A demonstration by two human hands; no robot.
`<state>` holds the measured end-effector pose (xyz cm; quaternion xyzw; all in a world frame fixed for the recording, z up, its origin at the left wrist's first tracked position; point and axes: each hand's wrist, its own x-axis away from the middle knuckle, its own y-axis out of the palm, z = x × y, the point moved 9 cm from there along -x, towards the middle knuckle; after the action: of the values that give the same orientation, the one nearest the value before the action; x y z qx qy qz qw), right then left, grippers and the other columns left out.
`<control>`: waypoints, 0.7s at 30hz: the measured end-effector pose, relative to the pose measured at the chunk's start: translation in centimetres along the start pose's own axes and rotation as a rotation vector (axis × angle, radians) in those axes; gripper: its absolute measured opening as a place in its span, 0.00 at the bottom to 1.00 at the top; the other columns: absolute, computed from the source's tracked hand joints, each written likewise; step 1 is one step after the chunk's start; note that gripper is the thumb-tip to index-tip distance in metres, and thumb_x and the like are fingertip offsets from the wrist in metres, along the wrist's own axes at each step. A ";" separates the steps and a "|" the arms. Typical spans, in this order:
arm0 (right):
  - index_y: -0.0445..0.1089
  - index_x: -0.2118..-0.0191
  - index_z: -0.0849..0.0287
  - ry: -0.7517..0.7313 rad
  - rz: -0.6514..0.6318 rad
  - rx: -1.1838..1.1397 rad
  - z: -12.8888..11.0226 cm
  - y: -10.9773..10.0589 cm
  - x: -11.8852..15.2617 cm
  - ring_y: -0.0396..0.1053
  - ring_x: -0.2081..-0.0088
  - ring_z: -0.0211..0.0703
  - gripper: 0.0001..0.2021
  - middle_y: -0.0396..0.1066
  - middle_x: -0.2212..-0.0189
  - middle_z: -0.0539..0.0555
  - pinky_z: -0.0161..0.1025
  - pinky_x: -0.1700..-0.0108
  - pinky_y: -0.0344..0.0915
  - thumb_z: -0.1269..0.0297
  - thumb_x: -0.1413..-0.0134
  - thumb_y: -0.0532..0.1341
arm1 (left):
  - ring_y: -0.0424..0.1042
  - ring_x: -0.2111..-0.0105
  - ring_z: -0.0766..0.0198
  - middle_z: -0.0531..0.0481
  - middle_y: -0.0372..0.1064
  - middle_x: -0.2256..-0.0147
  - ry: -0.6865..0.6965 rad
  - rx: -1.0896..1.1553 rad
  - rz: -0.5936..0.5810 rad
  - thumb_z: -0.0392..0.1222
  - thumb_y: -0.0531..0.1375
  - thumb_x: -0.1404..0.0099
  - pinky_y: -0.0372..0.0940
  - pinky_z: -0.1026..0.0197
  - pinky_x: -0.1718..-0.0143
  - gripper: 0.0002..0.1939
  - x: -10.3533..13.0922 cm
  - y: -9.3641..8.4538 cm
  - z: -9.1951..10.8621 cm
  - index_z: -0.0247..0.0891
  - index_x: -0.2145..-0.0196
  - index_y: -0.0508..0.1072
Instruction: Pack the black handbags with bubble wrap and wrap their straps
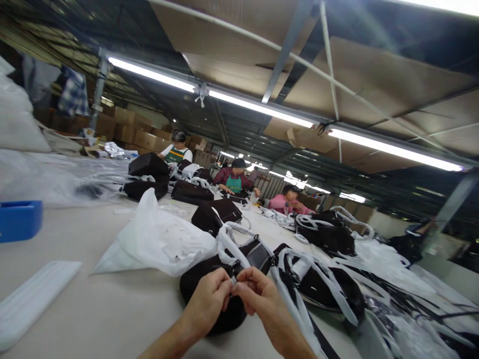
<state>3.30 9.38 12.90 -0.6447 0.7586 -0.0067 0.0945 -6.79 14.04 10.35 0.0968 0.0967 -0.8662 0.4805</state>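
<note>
A black bag [192, 281] lies on the table in front of me, with white wrapping [229, 244] around its raised handle. At the base of that handle, by a dark metal fitting, my left hand [209, 296] and my right hand [260, 294] meet fingertip to fingertip. Both are closed in a pinch on a small pale strip [234, 280], which looks like part of the white wrapping; the fingers hide most of it. A second black bag [325, 286] with wrapped handles is just to the right.
White sheets [164, 242] lie crumpled to the left, near a white flat block [37, 294] and a blue holder [20, 221]. More black bags [216, 214] stand farther back. Several co-workers [235, 179] work across the table. Clear plastic [419, 334] is heaped at right.
</note>
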 end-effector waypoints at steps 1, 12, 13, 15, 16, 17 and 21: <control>0.64 0.68 0.59 0.010 0.010 -0.016 0.1 0.0 0.1 0.51 0.81 0.30 0.22 0.64 0.81 0.44 0.31 0.78 0.45 0.49 0.59 0.71 | 0.55 0.82 0.67 0.58 0.57 0.84 0.001 -0.009 0.005 0.48 0.51 0.40 0.50 0.63 0.77 0.11 0.0 0.0 0.0 0.41 0.76 0.62; 0.58 0.73 0.57 0.012 -0.020 0.046 -0.8 -0.4 -0.4 0.49 0.81 0.28 0.20 0.64 0.82 0.43 0.31 0.79 0.42 0.54 0.60 0.70 | 0.58 0.79 0.66 0.57 0.59 0.82 0.027 -0.093 0.000 0.49 0.50 0.36 0.52 0.62 0.74 0.14 0.5 0.0 0.7 0.41 0.75 0.62; 0.58 0.73 0.57 -0.019 -0.048 0.035 -1.1 -0.4 -0.4 0.49 0.81 0.28 0.19 0.64 0.80 0.44 0.31 0.78 0.42 0.54 0.58 0.69 | 0.58 0.79 0.66 0.57 0.59 0.82 0.022 -0.087 -0.004 0.50 0.50 0.36 0.52 0.62 0.74 0.14 0.5 0.0 0.6 0.40 0.75 0.61; 0.59 0.71 0.57 -0.064 -0.075 0.061 -1.5 -0.4 -0.4 0.51 0.80 0.29 0.17 0.67 0.78 0.45 0.31 0.78 0.43 0.55 0.55 0.68 | 0.58 0.79 0.66 0.57 0.60 0.82 0.015 -0.070 -0.021 0.49 0.51 0.36 0.52 0.63 0.75 0.13 0.5 0.1 0.3 0.40 0.75 0.62; 0.59 0.71 0.57 -0.076 -0.077 0.093 -1.5 -0.4 -0.4 0.53 0.79 0.30 0.15 0.68 0.77 0.46 0.32 0.77 0.44 0.57 0.53 0.67 | 0.57 0.80 0.67 0.58 0.59 0.82 0.015 -0.064 -0.027 0.49 0.51 0.36 0.51 0.63 0.75 0.13 0.6 0.2 0.2 0.40 0.74 0.63; 0.60 0.72 0.57 -0.080 -0.079 0.128 -1.4 -0.4 -0.6 0.54 0.79 0.31 0.14 0.69 0.78 0.46 0.32 0.77 0.45 0.59 0.53 0.66 | 0.57 0.80 0.67 0.58 0.59 0.82 0.020 -0.056 -0.029 0.48 0.51 0.36 0.51 0.63 0.75 0.12 0.6 0.2 0.2 0.40 0.73 0.64; 0.58 0.74 0.57 -0.026 -0.085 0.233 -1.2 -0.1 -1.2 0.53 0.80 0.30 0.12 0.69 0.81 0.46 0.32 0.78 0.43 0.65 0.58 0.65 | 0.57 0.80 0.67 0.58 0.59 0.82 0.035 -0.042 -0.032 0.47 0.51 0.36 0.51 0.64 0.75 0.11 0.7 0.1 0.2 0.39 0.72 0.66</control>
<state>3.35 10.42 14.26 -0.6607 0.7235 -0.0906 0.1782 -7.12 13.34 10.38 0.1002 0.1246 -0.8698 0.4668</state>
